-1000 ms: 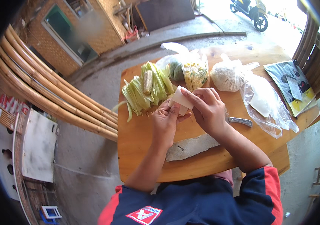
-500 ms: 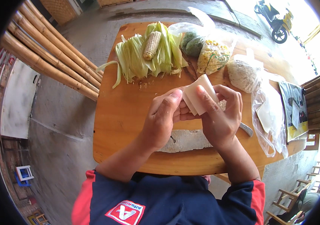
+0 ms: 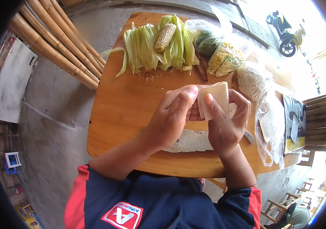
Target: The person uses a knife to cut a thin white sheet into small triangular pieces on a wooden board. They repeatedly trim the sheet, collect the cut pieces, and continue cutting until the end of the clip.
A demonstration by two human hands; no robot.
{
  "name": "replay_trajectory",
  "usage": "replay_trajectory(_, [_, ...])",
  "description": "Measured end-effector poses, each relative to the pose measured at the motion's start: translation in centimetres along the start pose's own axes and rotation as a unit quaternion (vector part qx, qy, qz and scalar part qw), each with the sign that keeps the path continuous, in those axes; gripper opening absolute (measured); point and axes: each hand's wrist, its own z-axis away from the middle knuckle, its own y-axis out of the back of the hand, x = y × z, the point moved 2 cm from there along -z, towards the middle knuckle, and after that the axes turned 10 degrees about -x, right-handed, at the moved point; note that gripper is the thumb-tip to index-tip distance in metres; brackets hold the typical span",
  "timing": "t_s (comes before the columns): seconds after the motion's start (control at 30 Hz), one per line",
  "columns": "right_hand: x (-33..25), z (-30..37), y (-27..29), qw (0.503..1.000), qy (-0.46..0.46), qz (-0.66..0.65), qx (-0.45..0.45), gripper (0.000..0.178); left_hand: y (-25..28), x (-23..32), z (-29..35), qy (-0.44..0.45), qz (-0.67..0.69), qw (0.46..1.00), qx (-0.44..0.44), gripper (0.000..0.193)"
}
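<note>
Above the wooden table, both hands hold a small stack of thin, cream-coloured square sheets (image 3: 218, 100), apparently wrapper skins. My right hand (image 3: 229, 128) grips them, its thumb flat on the front face and its fingers behind. At their left edge, my left hand (image 3: 170, 116) is closed, thumb against the curled fingers by the sheets' edge; its fingertips are partly hidden. Below the hands lies a whitish, rough-surfaced strip (image 3: 189, 141), partly covered by them. The grey handle of a knife (image 3: 249, 137) shows beside my right wrist.
On the wooden table (image 3: 113, 114), green corn husks (image 3: 140, 49) carry a pale stripped cob (image 3: 165, 37). Bags hold green vegetables (image 3: 207, 42), yellow corn kernels (image 3: 226, 59) and something whitish (image 3: 254, 80). A clear plastic bag (image 3: 268, 133) lies at right. Bamboo poles (image 3: 62, 49) stand left.
The sheets are tilted more upright, and their layers are less fanned out. Both hands stay on them. The whole view has shifted slightly.
</note>
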Motion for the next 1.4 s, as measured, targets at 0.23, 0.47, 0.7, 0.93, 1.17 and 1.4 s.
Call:
replay_trajectory(0.23, [-0.1,-0.4,-0.1,1.000,0.015,-0.026,-0.003,0.055,0.4,-0.2,-0.2,0.017,0.045,0.999,0.010,0.057])
replay_trajectory(0.47, [-0.2,-0.3,-0.4,1.000,0.007,-0.022,-0.016,0.054,1.0,-1.1,-0.1,-0.002,0.039,0.999,0.009,0.058])
replay_trajectory(0.7, [0.0,-0.3,-0.6,0.999,0.002,-0.019,-0.034,0.055,1.1,-0.5,-0.1,0.007,0.015,1.000,-0.009,0.059])
replay_trajectory(0.93, [-0.4,-1.2,1.1,0.991,0.022,0.037,-0.130,0.042,1.6,-0.8,-0.7,0.005,0.006,1.000,-0.018,0.055])
replay_trajectory(1.17, [1.2,-0.9,2.9,0.968,-0.087,-0.236,0.002,0.064,0.4,-1.3,-0.9,-0.212,-0.225,0.951,0.011,0.040])
replay_trajectory(1.4, [1.6,-0.8,3.4,0.902,-0.209,-0.374,-0.055,0.028,-0.1,-0.5,0.0,-0.179,-0.377,0.908,-0.033,0.043])
